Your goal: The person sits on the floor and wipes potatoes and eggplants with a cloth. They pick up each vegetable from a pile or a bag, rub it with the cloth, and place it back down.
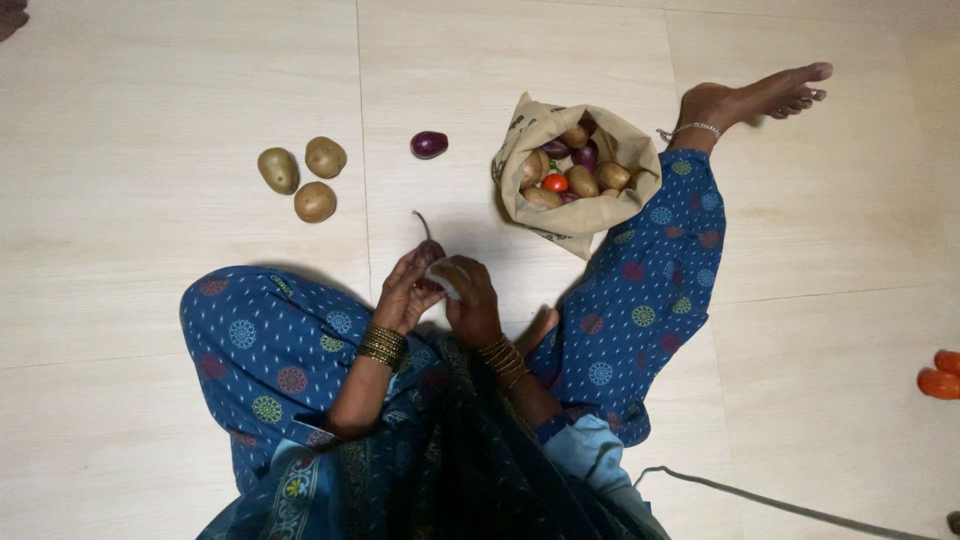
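I sit on a tiled floor with both hands held together in front of me. My left hand (403,292) grips a small purple eggplant (431,247) whose thin stem curves upward. My right hand (468,295) presses a small white cloth (443,278) against that eggplant. A second purple eggplant (429,144) lies on the floor beyond my hands. An open beige cloth bag (590,214) stands to the right, filled with potatoes, purple eggplants and a red tomato (555,183).
Three potatoes (301,172) lie grouped on the floor at the upper left. My right leg in blue patterned cloth (650,280) stretches past the bag. Orange-red objects (938,376) sit at the right edge. A grey cord (780,505) crosses the floor at lower right.
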